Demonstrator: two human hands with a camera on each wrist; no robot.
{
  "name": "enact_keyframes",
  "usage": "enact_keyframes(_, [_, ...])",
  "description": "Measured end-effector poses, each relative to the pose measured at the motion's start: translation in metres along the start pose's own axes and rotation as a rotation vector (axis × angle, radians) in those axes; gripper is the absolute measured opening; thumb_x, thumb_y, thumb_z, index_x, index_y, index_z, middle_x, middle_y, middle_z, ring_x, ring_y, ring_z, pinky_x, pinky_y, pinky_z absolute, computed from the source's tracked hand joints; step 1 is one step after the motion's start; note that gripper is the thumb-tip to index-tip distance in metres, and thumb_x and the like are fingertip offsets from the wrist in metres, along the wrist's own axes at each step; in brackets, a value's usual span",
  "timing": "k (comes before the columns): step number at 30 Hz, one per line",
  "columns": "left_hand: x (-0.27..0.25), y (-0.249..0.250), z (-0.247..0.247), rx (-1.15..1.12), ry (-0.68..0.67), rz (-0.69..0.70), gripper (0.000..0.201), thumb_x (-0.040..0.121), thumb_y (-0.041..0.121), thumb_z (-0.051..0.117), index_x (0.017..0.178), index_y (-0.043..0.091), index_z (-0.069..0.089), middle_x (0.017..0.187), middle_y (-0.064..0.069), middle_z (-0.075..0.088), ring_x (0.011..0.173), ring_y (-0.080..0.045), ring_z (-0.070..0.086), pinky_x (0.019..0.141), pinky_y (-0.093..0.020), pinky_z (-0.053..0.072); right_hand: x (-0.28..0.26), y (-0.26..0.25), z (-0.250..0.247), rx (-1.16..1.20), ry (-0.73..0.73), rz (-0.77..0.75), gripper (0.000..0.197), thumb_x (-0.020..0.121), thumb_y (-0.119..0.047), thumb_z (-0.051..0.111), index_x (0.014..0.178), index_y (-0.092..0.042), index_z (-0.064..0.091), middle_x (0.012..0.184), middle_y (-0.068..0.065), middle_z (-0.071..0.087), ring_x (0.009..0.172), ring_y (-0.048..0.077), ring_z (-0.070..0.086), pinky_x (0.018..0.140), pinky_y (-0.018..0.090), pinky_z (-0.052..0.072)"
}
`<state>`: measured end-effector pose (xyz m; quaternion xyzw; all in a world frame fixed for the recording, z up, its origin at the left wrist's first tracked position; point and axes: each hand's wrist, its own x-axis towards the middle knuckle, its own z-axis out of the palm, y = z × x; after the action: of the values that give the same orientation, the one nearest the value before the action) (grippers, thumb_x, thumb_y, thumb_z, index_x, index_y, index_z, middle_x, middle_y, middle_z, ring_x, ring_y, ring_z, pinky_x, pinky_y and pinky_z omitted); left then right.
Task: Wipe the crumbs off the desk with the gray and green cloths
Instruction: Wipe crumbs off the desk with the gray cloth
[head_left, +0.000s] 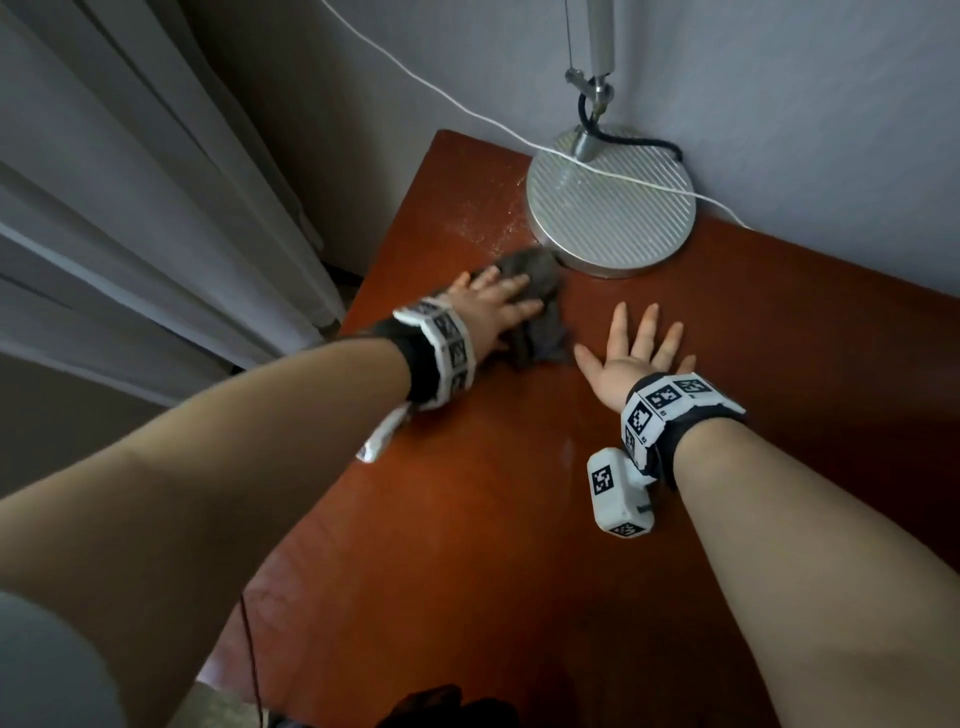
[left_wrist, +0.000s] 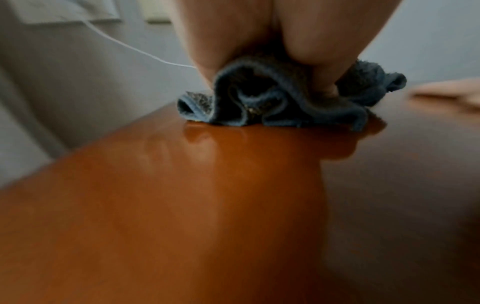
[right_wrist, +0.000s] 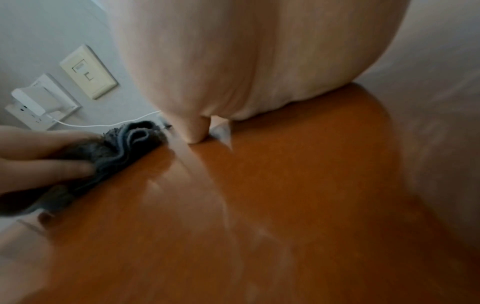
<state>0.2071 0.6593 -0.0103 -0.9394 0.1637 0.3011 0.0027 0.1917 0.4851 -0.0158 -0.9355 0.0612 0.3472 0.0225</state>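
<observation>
A crumpled gray cloth (head_left: 545, 338) (left_wrist: 285, 102) (right_wrist: 122, 148) lies on the reddish-brown desk (head_left: 467, 519), just in front of the lamp base. My left hand (head_left: 498, 304) (left_wrist: 233, 41) lies on top of it, and its fingers (right_wrist: 46, 156) press the cloth down onto the wood. To the right of the cloth, my right hand (head_left: 634, 343) (right_wrist: 246, 61) rests flat on the bare desk with fingers spread, holding nothing. Fine pale crumbs (head_left: 493, 218) are scattered beyond the cloth, left of the lamp base. No green cloth is in view.
A round ribbed metal lamp base (head_left: 610, 208) stands in the far corner, with a white cable (head_left: 467, 109) running over it. Pale curtains (head_left: 130, 208) hang off the desk's left edge. A wall socket with a plug (right_wrist: 41, 102) and a switch plate (right_wrist: 88, 72) are on the wall.
</observation>
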Motion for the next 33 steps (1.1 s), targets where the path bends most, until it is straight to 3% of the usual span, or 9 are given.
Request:
enact_keyframes(7, [0.008,-0.090,-0.024,-0.406,0.275,-0.375,0.056,0.095,0.014,0.048,0.147,0.017,0.026,0.156,-0.012,0.008,0.142,-0.037,0.011,0.116,-0.039,0.012,0.001,-0.001,-0.003,-0.004,-0.034,0.000,0.073,0.092,-0.063,0.014,0.145,-0.029,-0.023,0.153,0.004,-0.032,0.140,0.034,-0.026,0.114,0.052,-0.008])
enact_keyframes(10, [-0.013,-0.093,-0.019,-0.491,0.385,-0.441,0.055,0.096,0.009,0.046,0.147,0.017,0.025,0.157,-0.009,0.009,0.143,-0.029,0.016,0.113,-0.028,0.014,0.001,-0.002,-0.003,-0.002,-0.034,-0.002,0.073,0.092,-0.063,0.014,0.145,-0.029,-0.023,0.153,0.005,-0.031,0.141,0.035,-0.026,0.114,0.052,-0.008])
enact_keyframes(11, [-0.021,-0.087,-0.017,-0.480,0.424,-0.408,0.057,0.096,0.009,0.047,0.147,0.017,0.025,0.157,-0.007,0.009,0.143,-0.026,0.015,0.112,-0.024,0.014,0.002,-0.002,-0.003,0.000,-0.032,-0.004,0.073,0.092,-0.063,0.014,0.145,-0.029,-0.022,0.153,0.005,-0.031,0.141,0.035,-0.026,0.114,0.053,-0.008])
enact_keyframes(13, [-0.029,-0.066,-0.012,-0.421,0.435,-0.215,0.060,0.094,0.012,0.051,0.147,0.017,0.023,0.157,-0.006,0.010,0.144,-0.022,0.014,0.112,-0.021,0.012,0.002,-0.003,-0.002,-0.004,-0.028,-0.004,0.073,0.092,-0.063,0.014,0.146,-0.029,-0.022,0.153,0.006,-0.031,0.141,0.035,-0.025,0.115,0.053,-0.007])
enact_keyframes(16, [-0.018,-0.027,-0.004,-0.281,0.191,-0.003,0.063,0.095,0.021,0.049,0.148,0.022,0.014,0.158,-0.001,0.001,0.145,-0.024,0.004,0.115,-0.026,0.004,0.002,-0.003,-0.001,-0.002,-0.027,0.005,0.073,0.092,-0.063,0.015,0.145,-0.029,-0.022,0.153,0.005,-0.031,0.141,0.035,-0.026,0.114,0.052,-0.008])
enact_keyframes(19, [0.008,-0.013,-0.009,-0.148,0.043,0.015,0.066,0.096,0.025,0.046,0.149,0.023,0.007,0.158,-0.003,-0.005,0.145,-0.029,-0.006,0.116,-0.037,-0.002,0.004,-0.002,0.000,-0.004,-0.018,0.009,0.073,0.092,-0.063,0.015,0.145,-0.029,-0.023,0.153,0.005,-0.031,0.141,0.035,-0.025,0.114,0.052,-0.007])
enact_keyframes(33, [0.045,-0.057,-0.049,-0.115,0.027,0.054,0.062,0.096,0.016,0.046,0.149,0.017,0.013,0.158,-0.006,-0.001,0.145,-0.030,-0.005,0.115,-0.044,0.000,0.008,-0.005,-0.002,-0.012,-0.054,0.040,0.075,0.091,-0.065,0.015,0.143,-0.031,-0.027,0.152,0.003,-0.033,0.141,0.033,-0.026,0.114,0.051,-0.009])
